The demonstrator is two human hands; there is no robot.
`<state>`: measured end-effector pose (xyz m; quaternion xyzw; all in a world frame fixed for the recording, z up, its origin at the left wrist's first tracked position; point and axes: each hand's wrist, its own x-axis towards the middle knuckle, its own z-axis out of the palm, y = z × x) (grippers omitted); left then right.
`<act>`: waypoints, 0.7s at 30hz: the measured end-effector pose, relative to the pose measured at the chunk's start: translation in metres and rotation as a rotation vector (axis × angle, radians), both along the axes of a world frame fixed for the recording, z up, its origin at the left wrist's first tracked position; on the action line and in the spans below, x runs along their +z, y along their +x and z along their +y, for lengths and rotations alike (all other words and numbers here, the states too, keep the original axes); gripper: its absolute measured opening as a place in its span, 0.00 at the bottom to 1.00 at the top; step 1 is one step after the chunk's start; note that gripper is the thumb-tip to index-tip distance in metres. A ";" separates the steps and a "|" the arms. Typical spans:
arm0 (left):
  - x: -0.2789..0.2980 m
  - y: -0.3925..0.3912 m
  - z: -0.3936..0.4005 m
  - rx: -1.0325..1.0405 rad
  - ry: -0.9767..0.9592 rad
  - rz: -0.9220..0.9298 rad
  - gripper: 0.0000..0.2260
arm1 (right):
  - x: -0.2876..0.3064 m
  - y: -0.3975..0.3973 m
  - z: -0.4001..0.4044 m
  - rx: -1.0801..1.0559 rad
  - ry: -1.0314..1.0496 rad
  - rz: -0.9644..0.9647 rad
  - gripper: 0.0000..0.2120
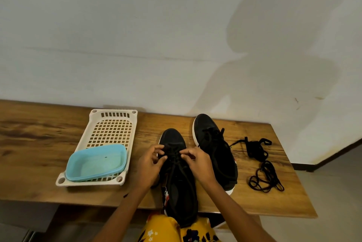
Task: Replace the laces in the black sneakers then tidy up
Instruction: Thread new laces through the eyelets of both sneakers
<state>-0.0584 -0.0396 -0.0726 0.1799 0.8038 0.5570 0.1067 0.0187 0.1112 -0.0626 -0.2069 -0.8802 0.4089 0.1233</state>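
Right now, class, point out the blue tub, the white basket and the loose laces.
blue tub (94, 165), head view, inside floor.
white basket (109, 130), head view, grid base.
loose laces (262, 165), head view, middle tangle.

Left hand (149, 160): lower centre of frame, fingers curled, pinching. Right hand (197, 161): just beside it, fingers curled, pinching. Forearms bare, converging from bottom edge.

No legible text, label, brand, number or sign appears on any surface in view.
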 end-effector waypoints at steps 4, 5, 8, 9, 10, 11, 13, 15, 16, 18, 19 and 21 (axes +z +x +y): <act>0.002 -0.006 0.003 -0.024 -0.041 0.029 0.12 | -0.001 0.002 -0.001 0.024 0.070 0.012 0.06; 0.002 -0.007 0.003 -0.033 -0.049 0.041 0.12 | -0.001 0.002 -0.002 0.018 0.086 0.012 0.05; 0.001 -0.010 0.003 -0.040 -0.060 0.052 0.11 | 0.000 0.002 -0.003 -0.015 0.132 -0.027 0.03; 0.001 -0.011 0.003 -0.042 -0.058 0.060 0.11 | 0.001 0.001 -0.003 -0.018 0.138 -0.035 0.03; 0.002 -0.011 0.003 -0.045 -0.057 0.069 0.11 | 0.001 0.002 -0.003 -0.014 0.127 -0.032 0.03; 0.003 -0.012 0.003 -0.048 -0.057 0.081 0.10 | 0.000 0.002 -0.003 -0.002 0.102 -0.016 0.03; 0.006 -0.012 0.003 -0.055 -0.063 0.109 0.10 | 0.000 0.004 -0.002 0.034 0.062 0.018 0.06; 0.008 -0.013 0.005 -0.067 -0.069 0.127 0.09 | 0.001 0.004 -0.001 0.051 0.061 0.039 0.07; 0.009 -0.013 0.007 -0.075 -0.077 0.125 0.09 | 0.002 0.003 -0.002 0.044 0.063 0.042 0.06; 0.009 -0.013 0.011 -0.103 -0.117 0.108 0.13 | 0.002 0.002 -0.005 0.018 0.091 0.021 0.04; 0.009 -0.012 0.013 -0.117 -0.140 0.096 0.15 | 0.002 0.002 -0.006 0.001 0.117 0.005 0.05; 0.009 -0.011 0.016 -0.117 -0.164 0.064 0.17 | 0.001 0.003 -0.009 -0.042 0.139 -0.017 0.06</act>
